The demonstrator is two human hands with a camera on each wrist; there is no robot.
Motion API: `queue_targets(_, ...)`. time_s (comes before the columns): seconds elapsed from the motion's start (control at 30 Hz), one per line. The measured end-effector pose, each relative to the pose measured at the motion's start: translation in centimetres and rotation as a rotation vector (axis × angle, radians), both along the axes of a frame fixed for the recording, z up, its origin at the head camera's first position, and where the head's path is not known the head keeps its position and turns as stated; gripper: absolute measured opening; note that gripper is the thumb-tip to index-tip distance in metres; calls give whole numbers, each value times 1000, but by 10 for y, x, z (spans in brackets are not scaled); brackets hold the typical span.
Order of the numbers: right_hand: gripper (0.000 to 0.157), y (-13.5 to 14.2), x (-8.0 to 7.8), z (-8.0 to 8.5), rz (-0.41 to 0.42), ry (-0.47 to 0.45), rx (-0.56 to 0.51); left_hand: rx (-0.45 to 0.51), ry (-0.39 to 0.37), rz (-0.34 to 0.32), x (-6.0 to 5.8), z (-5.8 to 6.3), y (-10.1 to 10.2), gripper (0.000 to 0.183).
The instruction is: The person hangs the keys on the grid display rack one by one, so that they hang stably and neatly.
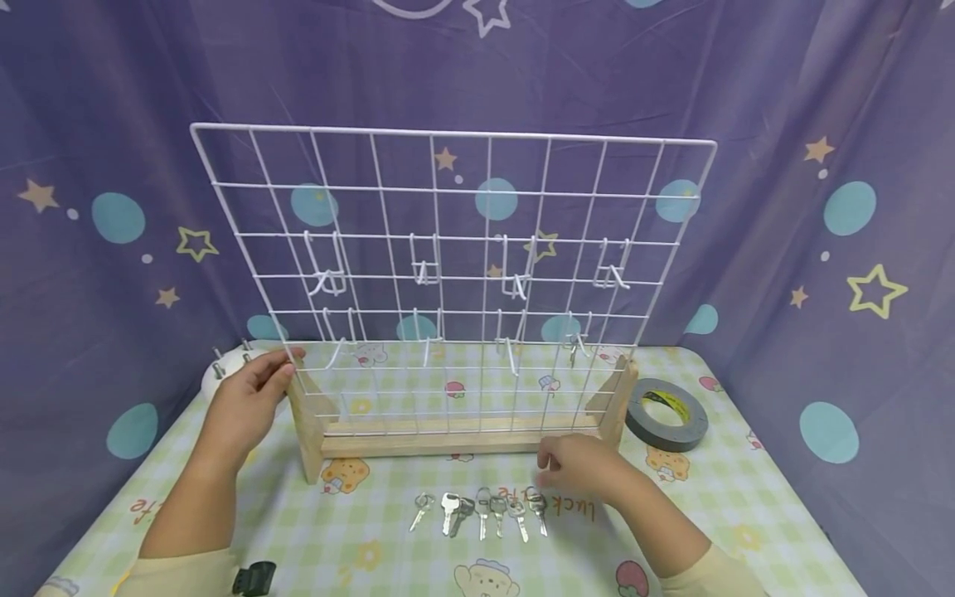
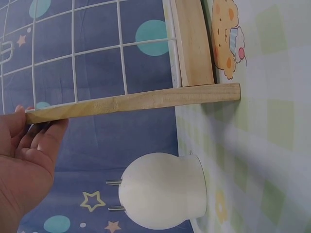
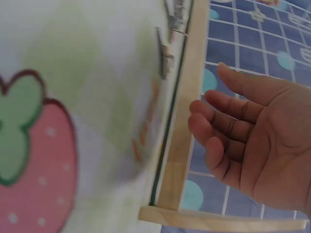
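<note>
Left hand (image 1: 242, 410): thumb and fingers grip the end upright (image 2: 141, 100) of a pale wooden stand (image 1: 448, 445) bearing a white wire grid panel (image 1: 455, 133) with white wire hooks (image 1: 515, 286), which stands between and beyond both hands; a rounded white object with metal prongs (image 2: 155, 189) sits just left of this hand. Right hand (image 1: 585, 468): loosely curled, holding nothing, near a row of silver metal keys (image 1: 482, 514) lying to its left on the patterned tabletop (image 1: 298, 531). One grey tape roll (image 1: 690, 414) lies beyond it, rightward.
</note>
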State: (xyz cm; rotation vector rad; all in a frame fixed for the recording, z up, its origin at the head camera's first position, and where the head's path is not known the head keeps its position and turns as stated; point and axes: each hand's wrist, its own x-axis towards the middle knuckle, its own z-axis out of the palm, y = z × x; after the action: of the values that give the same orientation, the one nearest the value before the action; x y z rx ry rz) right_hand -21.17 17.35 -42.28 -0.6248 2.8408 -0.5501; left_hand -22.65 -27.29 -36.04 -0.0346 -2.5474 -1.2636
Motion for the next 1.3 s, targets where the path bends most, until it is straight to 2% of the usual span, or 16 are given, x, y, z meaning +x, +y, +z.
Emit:
queue_targets(0.13, 22, -5, 1, -9, 2, -44, 18, 6, 4, -4, 0, 0, 0, 50)
queue_targets(0.27, 24, -10, 1, -16, 5, -45, 70, 4, 12, -4, 1, -1, 0, 49)
queue_targets(0.4, 25, -16, 1, -18, 15, -6, 159, -2, 11, 0, 1, -1, -1, 49)
queue_targets(0.63, 21, -19, 4, -19, 43, 18, 196, -2, 7, 1, 2, 0, 0, 49)
queue_targets(0.9, 20, -12, 4, -12, 81, -19, 84, -4, 5, -1, 1, -1, -1, 49)
queue_targets(1.13, 12, -6, -1, -1, 112, 38, -13, -11, 3, 1, 0, -2, -2, 50)
queue_targets(1.3, 8, -2, -4, 4, 103, 27, -165, 9, 18, -6, -1, -3, -1, 48)
